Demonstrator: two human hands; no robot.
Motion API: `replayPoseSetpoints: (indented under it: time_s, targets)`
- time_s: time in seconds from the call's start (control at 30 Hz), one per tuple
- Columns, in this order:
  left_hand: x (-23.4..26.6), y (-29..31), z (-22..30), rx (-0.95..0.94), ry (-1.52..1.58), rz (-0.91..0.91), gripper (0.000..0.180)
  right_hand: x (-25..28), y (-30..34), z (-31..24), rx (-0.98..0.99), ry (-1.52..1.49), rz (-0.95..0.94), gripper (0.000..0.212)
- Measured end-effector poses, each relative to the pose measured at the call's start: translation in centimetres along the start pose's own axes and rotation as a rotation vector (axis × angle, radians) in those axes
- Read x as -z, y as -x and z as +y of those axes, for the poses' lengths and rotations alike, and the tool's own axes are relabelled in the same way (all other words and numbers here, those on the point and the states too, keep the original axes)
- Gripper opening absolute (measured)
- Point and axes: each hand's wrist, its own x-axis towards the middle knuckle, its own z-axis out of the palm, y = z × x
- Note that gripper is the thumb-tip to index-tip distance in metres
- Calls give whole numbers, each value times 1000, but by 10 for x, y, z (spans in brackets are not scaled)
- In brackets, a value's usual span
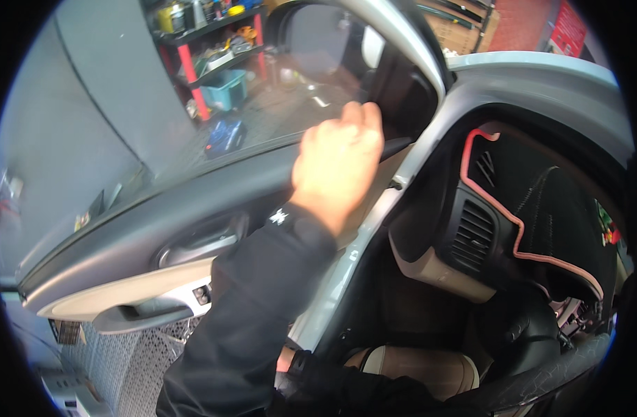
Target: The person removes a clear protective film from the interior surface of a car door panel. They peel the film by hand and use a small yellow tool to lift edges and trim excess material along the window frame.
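My left hand [339, 156], in a black sleeve, is raised at the front corner of the door window [263, 104]. Its fingers are bent and closed near the dark corner trim [402, 97]; what they hold, if anything, is hidden. Below the forearm runs the inner panel of the opened car door [193, 191], grey over beige, with a door handle [207, 247] and a window switch [202, 295]. Only a bit of skin of my right hand [285, 359] shows lower down, beside the door frame; my left sleeve covers its fingers.
To the right lies the car's interior, with an air vent [472, 236] and a black dashboard mat [548, 201] edged in pink-red. A beige seat [422, 368] is below. Beyond the glass stand a loaded shelf [210, 31], a teal bin [224, 90] and a blue object [226, 137] on the floor.
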Motion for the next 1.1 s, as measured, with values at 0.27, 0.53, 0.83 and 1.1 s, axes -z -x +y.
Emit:
replayPoseSetpoints:
  time_s: [0.27, 0.53, 0.83, 1.1]
  targets:
    - [-4, 4, 2, 14, -18, 44, 23, 45, -17, 15, 68, 87, -145, 24]
    - [-8, 3, -1, 12, -76, 71, 20, 29, 0, 14, 124, 75, -92, 28]
    - [-9, 5, -1, 34, -97, 141, 21, 37, -2, 11, 175, 61, -87, 35]
    - [-7, 8, 0, 51, -46, 188, 10, 23, 7, -3, 130, 52, -91, 29]
